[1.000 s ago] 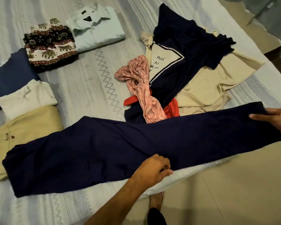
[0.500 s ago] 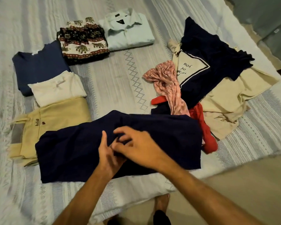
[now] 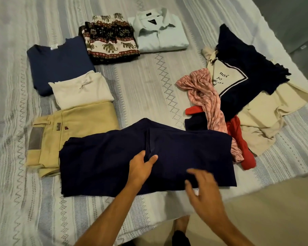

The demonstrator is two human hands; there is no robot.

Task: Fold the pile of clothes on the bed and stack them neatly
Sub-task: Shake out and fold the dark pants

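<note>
Dark navy trousers (image 3: pixel 105 157) lie folded in half near the bed's front edge. My left hand (image 3: pixel 141 166) pinches a raised crease at their middle, thumb on top. To its right, my right hand (image 3: pixel 202 188) hovers blurred over the trousers' lower right part with its fingers spread, holding nothing. At the right lies the unfolded pile: a navy top with a cream printed panel (image 3: pixel 242 75), a pink garment (image 3: pixel 203 93), a red garment (image 3: pixel 238 139) and a cream garment (image 3: pixel 267 118).
Folded items lie on the striped bedspread (image 3: pixel 149 82): khaki trousers (image 3: pixel 73 132), a white top (image 3: pixel 82 89), a blue top (image 3: pixel 59 63), an elephant-print piece (image 3: pixel 110 39) and a pale shirt (image 3: pixel 158 32). Beige floor (image 3: pixel 274 210) and my foot (image 3: pixel 181 226) are below the bed edge.
The navy trousers went from full length to folded in half. My hands met at the middle, then my right hand drew away to the right and down while the left stayed.
</note>
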